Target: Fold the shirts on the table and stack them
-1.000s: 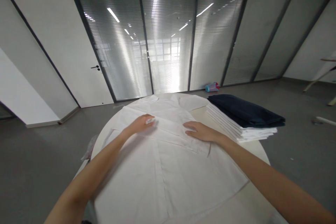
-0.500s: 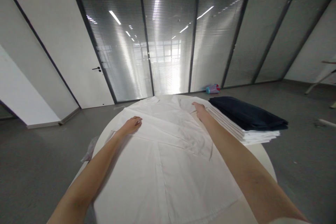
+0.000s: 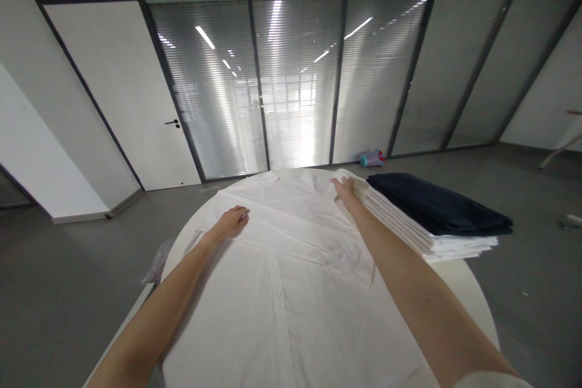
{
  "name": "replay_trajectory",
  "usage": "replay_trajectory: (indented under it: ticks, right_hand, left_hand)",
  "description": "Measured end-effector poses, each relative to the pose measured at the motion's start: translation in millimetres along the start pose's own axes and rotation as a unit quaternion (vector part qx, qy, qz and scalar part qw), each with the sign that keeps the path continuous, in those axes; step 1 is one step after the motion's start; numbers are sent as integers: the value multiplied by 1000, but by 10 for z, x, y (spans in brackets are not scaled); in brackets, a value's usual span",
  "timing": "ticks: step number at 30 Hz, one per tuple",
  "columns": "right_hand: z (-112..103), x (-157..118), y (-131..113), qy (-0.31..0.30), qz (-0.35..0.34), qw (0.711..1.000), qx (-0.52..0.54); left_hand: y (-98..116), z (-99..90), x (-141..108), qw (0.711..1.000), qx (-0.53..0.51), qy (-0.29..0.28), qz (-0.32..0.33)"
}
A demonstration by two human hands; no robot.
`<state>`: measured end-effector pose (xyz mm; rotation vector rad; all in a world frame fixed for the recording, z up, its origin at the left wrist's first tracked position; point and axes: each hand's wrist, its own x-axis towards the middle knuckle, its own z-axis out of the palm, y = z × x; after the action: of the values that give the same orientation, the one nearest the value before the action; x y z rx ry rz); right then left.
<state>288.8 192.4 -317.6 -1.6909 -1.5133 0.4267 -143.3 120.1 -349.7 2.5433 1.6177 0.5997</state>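
A white button-front shirt (image 3: 254,297) lies spread across the round table, its collar at the far edge. One sleeve (image 3: 295,233) is folded slantwise over the shirt's upper part. My left hand (image 3: 231,222) rests on the left side of this fold, fingers curled in and closed on the cloth. At the far right, by the shirt's shoulder, my right hand (image 3: 344,187) grips the fabric between thumb and fingers. My right forearm hides part of the shirt's right side.
Right of the shirt, a stack of folded white clothes (image 3: 409,224) carries dark navy folded garments (image 3: 436,203). Clear plastic wrapping (image 3: 159,262) hangs by the left edge of the white table (image 3: 473,291). A blue and red basket (image 3: 371,159) lies on the floor by the glass wall.
The view has tilted and shifted slightly. My right hand has turned a little, its fingers now farther apart at the shirt's shoulder. My left hand stays in the same place on the fold.
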Motion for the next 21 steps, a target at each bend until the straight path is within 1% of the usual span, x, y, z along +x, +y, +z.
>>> replay_trajectory:
  ticks: [1,2,3,4,5,7,9,10,11,12,13,14,16,17,18,19,21]
  right_hand:
    - [61,-51,-17,11,-8,1000,-9]
    - [122,-111,-36,14,-31,999,-21]
    - [180,-179,-60,6,-70,997,-39]
    - [230,-254,-89,-15,-125,990,-64]
    - [270,-333,-126,-43,-185,977,-92]
    - [320,-497,-222,-101,-293,940,-143]
    - [349,-660,-337,-138,-361,909,-155]
    - [363,-733,-394,-149,-384,900,-144]
    - [380,-796,-443,-158,-393,898,-121]
    - [400,-844,-482,-165,-385,904,-89]
    - [422,-873,-509,-171,-359,916,-52]
    - [444,-879,-523,-173,-314,934,-13]
    - [479,-816,-519,-154,-180,969,66]
    - [490,-752,-508,-137,-111,980,96]
    - [497,-674,-495,-117,-52,985,119]
    - [501,-588,-485,-100,-7,986,134]
    - [508,-425,-479,-85,39,984,151]
  left_hand:
    - [-4,2,2,1000,0,1,-2]
    - [-8,5,4,1000,-1,2,-3]
    - [-13,8,8,1000,-2,3,-4]
    - [-18,11,12,1000,-4,3,-5]
    - [-21,12,16,1000,-5,3,-5]
    - [-25,11,22,1000,-8,2,-5]
    - [-24,4,23,1000,-9,0,-4]
    - [-23,0,21,1000,-10,0,-2]
    - [-21,-4,18,1000,-11,0,0]
    - [-20,-8,15,1000,-13,-1,1]
    - [-18,-10,12,1000,-15,-1,2]
    - [-18,-11,10,1000,-17,-2,3]
    - [-20,-10,10,1000,-20,-3,2]
    - [-22,-7,12,1000,-21,-3,1]
    - [-25,-3,15,1000,-22,-3,-1]
    - [-27,2,18,1000,-23,-3,-3]
    - [-29,11,22,1000,-27,0,-6]
